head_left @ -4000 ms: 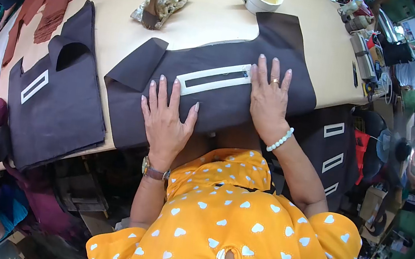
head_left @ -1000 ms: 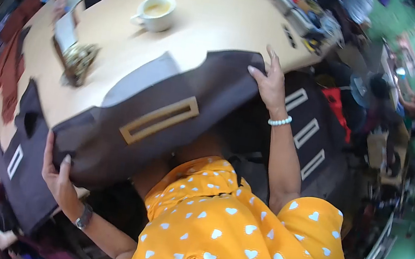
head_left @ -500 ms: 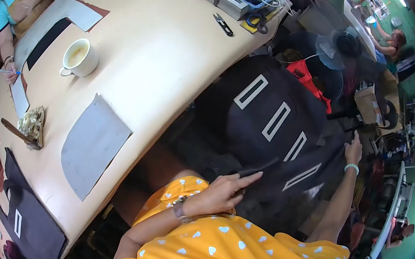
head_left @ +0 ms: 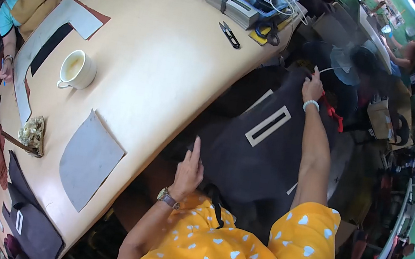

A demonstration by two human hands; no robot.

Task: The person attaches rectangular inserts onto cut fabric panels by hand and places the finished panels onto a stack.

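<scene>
Right hand (head_left: 313, 86) pinching limp dark cloth (head_left: 232, 160) | left hand (head_left: 188, 174) at cloth edge, can't tell grip | pale slotted rectangle (head_left: 253, 138) on cloth | round-sided grey sheet (head_left: 90, 157), worktop's (head_left: 148, 56) near edge

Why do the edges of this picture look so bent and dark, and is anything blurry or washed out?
Head view: the table edge bows and the corners go black, like a very wide lens; a pale sheen washes over the tabletop's middle; the dark cloth looks soft, its lower folds hard to make out; the snips and white cup look fairly crisp.
</scene>
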